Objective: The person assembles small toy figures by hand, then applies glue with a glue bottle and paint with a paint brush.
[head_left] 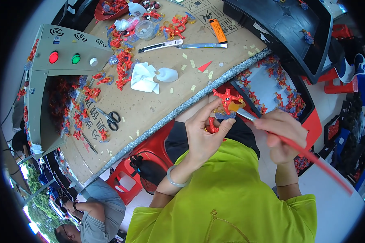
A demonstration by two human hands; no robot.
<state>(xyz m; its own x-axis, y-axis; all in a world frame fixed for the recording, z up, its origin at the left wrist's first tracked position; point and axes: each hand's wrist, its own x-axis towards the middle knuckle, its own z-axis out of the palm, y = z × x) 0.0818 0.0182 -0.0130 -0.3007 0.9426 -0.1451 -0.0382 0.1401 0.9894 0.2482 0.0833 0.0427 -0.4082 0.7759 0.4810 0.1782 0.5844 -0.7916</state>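
A small red toy figurine with clear bluish and yellow parts is pinched in the fingers of my left hand, in front of my lap. My right hand is closed around a paintbrush with a red handle, which is smeared by motion toward its far end. The brush's yellowish bristles touch or nearly touch the figurine's side; I cannot tell which. Under the right forearm, a tray lined with white holds many similar figurines.
The brown-topped table bears figurine heaps, a tissue, a white squeeze bottle, a utility knife and scissors. A grey machine with coloured buttons stands left. A black tray overhangs the right. Another person sits lower left.
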